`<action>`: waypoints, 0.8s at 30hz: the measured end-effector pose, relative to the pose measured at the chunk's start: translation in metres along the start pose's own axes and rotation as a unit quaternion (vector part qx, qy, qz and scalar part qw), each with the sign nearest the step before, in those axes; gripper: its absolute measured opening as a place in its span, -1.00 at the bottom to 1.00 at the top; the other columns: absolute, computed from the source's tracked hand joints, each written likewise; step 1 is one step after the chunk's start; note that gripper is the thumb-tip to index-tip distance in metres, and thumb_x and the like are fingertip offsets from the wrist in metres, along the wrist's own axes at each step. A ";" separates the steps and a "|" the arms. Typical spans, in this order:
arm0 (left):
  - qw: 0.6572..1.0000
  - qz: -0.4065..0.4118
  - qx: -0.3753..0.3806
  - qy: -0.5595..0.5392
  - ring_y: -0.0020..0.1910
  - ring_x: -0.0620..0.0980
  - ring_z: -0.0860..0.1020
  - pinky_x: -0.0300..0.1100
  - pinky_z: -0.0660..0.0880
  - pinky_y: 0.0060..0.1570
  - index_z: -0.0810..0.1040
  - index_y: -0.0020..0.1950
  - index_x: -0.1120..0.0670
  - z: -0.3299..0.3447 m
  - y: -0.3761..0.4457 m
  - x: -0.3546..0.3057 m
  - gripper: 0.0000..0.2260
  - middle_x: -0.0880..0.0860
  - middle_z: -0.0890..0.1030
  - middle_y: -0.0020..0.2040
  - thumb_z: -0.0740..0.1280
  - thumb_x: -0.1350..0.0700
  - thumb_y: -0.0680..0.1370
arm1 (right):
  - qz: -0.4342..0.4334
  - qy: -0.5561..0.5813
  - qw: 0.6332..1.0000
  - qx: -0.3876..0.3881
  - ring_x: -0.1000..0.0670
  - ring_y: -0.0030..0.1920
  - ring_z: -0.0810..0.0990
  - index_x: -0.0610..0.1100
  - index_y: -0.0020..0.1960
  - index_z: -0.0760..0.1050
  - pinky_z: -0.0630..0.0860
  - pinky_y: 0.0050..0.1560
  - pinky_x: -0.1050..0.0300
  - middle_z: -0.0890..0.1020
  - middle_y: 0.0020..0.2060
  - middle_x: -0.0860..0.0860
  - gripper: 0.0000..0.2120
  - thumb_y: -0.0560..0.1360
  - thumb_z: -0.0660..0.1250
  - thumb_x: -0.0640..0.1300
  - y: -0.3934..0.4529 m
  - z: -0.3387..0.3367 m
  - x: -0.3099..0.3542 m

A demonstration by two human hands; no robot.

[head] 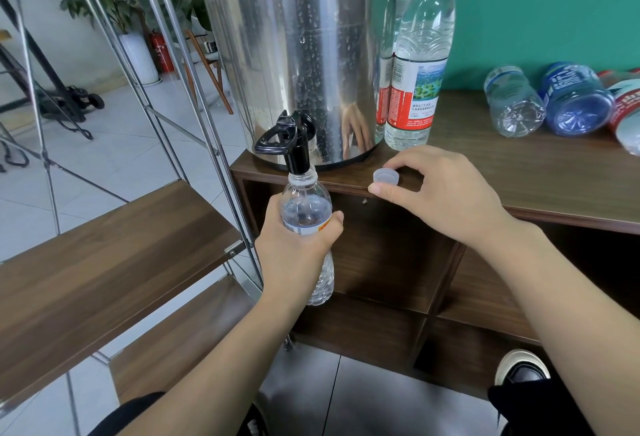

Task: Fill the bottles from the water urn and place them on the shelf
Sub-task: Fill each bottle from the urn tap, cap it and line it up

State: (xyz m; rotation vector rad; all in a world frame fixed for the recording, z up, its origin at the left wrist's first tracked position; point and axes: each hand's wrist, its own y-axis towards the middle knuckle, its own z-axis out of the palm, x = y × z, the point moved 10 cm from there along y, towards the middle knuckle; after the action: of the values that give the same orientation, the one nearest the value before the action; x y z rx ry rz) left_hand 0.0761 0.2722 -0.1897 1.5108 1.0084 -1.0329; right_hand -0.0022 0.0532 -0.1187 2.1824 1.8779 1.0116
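At the far left stands the shelf (114,245), its brown boards bare on a steel frame, set close beside the urn, which should make the carry short once a bottle is full.

Next, the left hand (298,245) wraps its fingers and thumb round the middle of a clear bottle (304,207), holding it upright below the worktop's (502,172) front edge with its open neck right up under the black tap (294,145). The grip sits mid-body, probably to steady the thin plastic as it takes on weight. How much water is inside I cannot tell.

The water urn (294,48) stands at the worktop's left corner, its tap overhanging the edge, so a bottle fits beneath.

The right hand (433,190) rests on the worktop's front edge, its fingers curved, thumb and fingertips closing on the pale cap (385,177), which lies mouth up, handy for resealing. Whether the cap is truly pinched or only touched is unclear.

Just right of the urn a tall red-capped bottle (419,65) stands upright. Farther right, the empty bottles (550,103) lie on their sides, apparently waiting their turn.
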 end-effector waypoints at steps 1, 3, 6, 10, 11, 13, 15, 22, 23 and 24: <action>1.000 0.000 0.000 0.002 -0.04 -0.24 0.64 -0.13 0.59 0.12 0.55 0.09 -0.12 0.000 0.000 0.000 -0.61 -0.21 0.66 -0.05 0.66 0.02 0.39 | 0.001 0.002 1.000 0.002 0.07 0.13 0.58 0.09 0.09 0.62 0.53 0.18 -0.09 0.64 0.06 0.16 -0.46 0.41 0.23 0.48 0.000 0.000 0.000; 1.000 0.002 0.001 0.006 -0.04 -0.25 0.63 -0.14 0.59 0.11 0.54 0.10 -0.12 0.000 0.000 -0.001 -0.60 -0.23 0.66 -0.05 0.66 0.02 0.39 | 0.005 0.006 1.000 0.007 0.06 0.15 0.58 0.06 0.11 0.63 0.53 0.21 -0.09 0.65 0.08 0.15 -0.45 0.41 0.26 0.46 0.000 -0.001 -0.001; 1.000 0.001 -0.001 0.004 -0.04 -0.25 0.64 -0.15 0.58 0.11 0.55 0.10 -0.12 -0.001 0.000 -0.001 -0.60 -0.21 0.66 -0.05 0.66 0.02 0.39 | 0.001 0.006 1.000 0.013 0.05 0.14 0.58 0.01 0.12 0.64 0.52 0.22 -0.10 0.66 0.08 0.12 -0.50 0.42 0.32 0.37 0.000 -0.003 0.002; 1.000 0.000 -0.002 0.003 -0.03 -0.23 0.64 -0.15 0.58 0.12 0.56 0.10 -0.11 -0.001 -0.001 -0.002 -0.61 -0.18 0.67 -0.05 0.66 0.02 0.39 | -0.005 0.004 1.000 0.019 0.06 0.13 0.58 0.03 0.12 0.64 0.52 0.21 -0.09 0.66 0.07 0.13 -0.57 0.45 0.35 0.31 -0.001 -0.004 0.005; 1.000 0.000 -0.002 0.005 -0.03 -0.23 0.64 -0.14 0.59 0.12 0.56 0.10 -0.11 -0.001 -0.001 -0.002 -0.61 -0.19 0.67 -0.05 0.65 0.02 0.39 | -0.006 0.004 1.000 0.019 0.07 0.13 0.58 0.04 0.11 0.63 0.52 0.21 -0.08 0.66 0.06 0.14 -0.58 0.45 0.34 0.31 -0.001 -0.004 0.005; 1.000 -0.001 -0.002 0.006 -0.04 -0.23 0.64 -0.11 0.59 0.12 0.56 0.10 -0.10 -0.001 -0.001 -0.002 -0.61 -0.17 0.67 -0.05 0.65 0.01 0.39 | -0.007 0.007 1.000 0.017 0.07 0.12 0.59 0.06 0.09 0.63 0.52 0.21 -0.08 0.65 0.04 0.16 -0.59 0.45 0.33 0.33 -0.001 -0.003 0.004; 1.000 -0.001 0.000 0.007 -0.03 -0.22 0.64 -0.11 0.59 0.12 0.56 0.11 -0.10 0.000 -0.001 -0.002 -0.61 -0.16 0.67 -0.05 0.65 0.01 0.39 | -0.009 0.007 1.000 0.017 0.07 0.11 0.59 0.06 0.08 0.63 0.52 0.21 -0.08 0.65 0.04 0.16 -0.59 0.45 0.33 0.33 -0.002 -0.003 0.004; 1.000 -0.003 0.000 0.008 -0.04 -0.26 0.63 -0.19 0.57 0.08 0.54 0.09 -0.11 0.000 -0.001 -0.003 -0.61 -0.24 0.65 -0.05 0.65 0.01 0.39 | -0.014 0.003 1.000 0.014 0.06 0.10 0.59 0.06 0.08 0.62 0.52 0.20 -0.10 0.65 0.04 0.16 -0.55 0.44 0.27 0.38 -0.002 -0.003 0.006; 1.000 -0.004 0.000 0.009 -0.04 -0.26 0.63 -0.19 0.57 0.09 0.54 0.09 -0.11 0.000 -0.001 -0.003 -0.61 -0.25 0.65 -0.04 0.65 0.01 0.39 | -0.015 0.003 1.000 0.014 0.06 0.10 0.59 0.06 0.08 0.62 0.53 0.20 -0.09 0.65 0.04 0.16 -0.55 0.45 0.27 0.37 -0.002 -0.003 0.006; 1.000 -0.004 -0.001 0.009 -0.04 -0.25 0.63 -0.19 0.58 0.09 0.54 0.09 -0.11 0.000 -0.001 -0.003 -0.61 -0.25 0.65 -0.04 0.65 0.01 0.39 | -0.015 0.002 1.000 0.014 0.06 0.10 0.59 0.06 0.08 0.62 0.53 0.20 -0.09 0.65 0.04 0.16 -0.57 0.45 0.28 0.36 -0.002 -0.002 0.006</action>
State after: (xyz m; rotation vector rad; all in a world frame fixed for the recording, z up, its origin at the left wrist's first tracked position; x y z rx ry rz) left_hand 0.0741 0.2721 -0.1875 1.5186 1.0288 -1.0254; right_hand -0.0053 0.0583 -0.1154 2.1625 1.9323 0.9903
